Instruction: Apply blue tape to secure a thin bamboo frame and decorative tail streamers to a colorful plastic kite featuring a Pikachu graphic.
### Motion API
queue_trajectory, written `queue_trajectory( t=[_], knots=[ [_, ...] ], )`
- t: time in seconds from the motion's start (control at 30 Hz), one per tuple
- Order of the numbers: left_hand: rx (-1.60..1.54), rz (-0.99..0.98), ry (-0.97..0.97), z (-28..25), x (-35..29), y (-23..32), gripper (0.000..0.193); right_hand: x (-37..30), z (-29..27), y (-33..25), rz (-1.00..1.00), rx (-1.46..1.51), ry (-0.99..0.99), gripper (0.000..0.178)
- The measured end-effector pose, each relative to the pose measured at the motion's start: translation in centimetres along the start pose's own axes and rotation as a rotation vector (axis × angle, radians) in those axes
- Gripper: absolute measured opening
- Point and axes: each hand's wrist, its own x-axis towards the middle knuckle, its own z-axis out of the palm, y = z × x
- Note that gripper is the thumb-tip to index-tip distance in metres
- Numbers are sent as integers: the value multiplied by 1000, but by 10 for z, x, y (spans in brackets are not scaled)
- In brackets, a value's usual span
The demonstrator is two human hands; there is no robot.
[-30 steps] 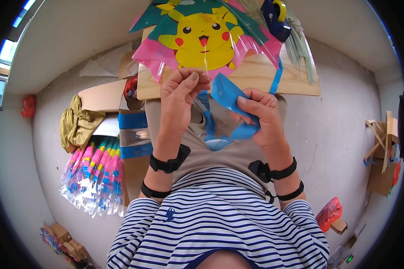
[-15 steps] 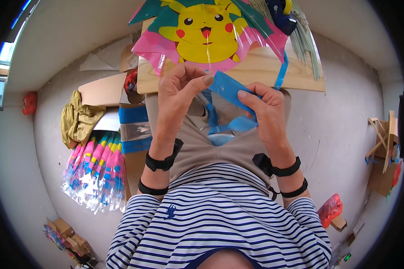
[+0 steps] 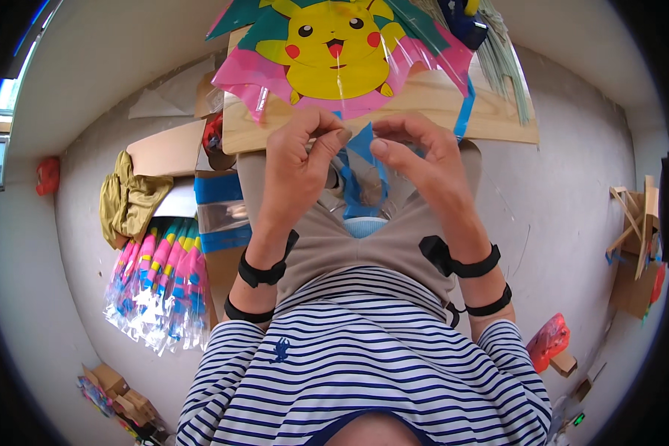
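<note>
Over my lap, my left hand (image 3: 301, 163) is closed, its thumb and forefinger pinching an edge of a blue plastic strip (image 3: 362, 145). Facing it, my right hand (image 3: 427, 160) has its thumb and bent fingers at the strip's pointed top corner. The strip hangs between my knees in loose folds. Just beyond my fingertips, a plastic kite sheet (image 3: 338, 70) lies on the wooden table, pink and green with a yellow cartoon animal. Another blue ribbon (image 3: 464, 111) hangs over the table edge at the right of the sheet.
The wooden table (image 3: 498, 130) is at my knees. Thin pale rods (image 3: 502, 63) lie at its right beside a dark blue object (image 3: 464, 30). To the left, a cardboard box with blue tape (image 3: 219, 189) stands near packed colourful plastic bundles (image 3: 160, 267) and a gold cloth (image 3: 130, 197).
My right hand has let its fingers unfold and moved up and left along the blue strip. The strip has dropped from a broad, stretched piece to narrower hanging folds.
</note>
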Motion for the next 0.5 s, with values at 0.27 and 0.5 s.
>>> queue_trajectory(
  t=[0.27, 0.5],
  knots=[
    [220, 192, -54, 0, 2, 14, 3, 13, 0, 3, 76, 342, -119, 25],
    [235, 209, -113, -3, 4, 13, 5, 19, -13, 23, 16, 282, -272, 18]
  ],
)
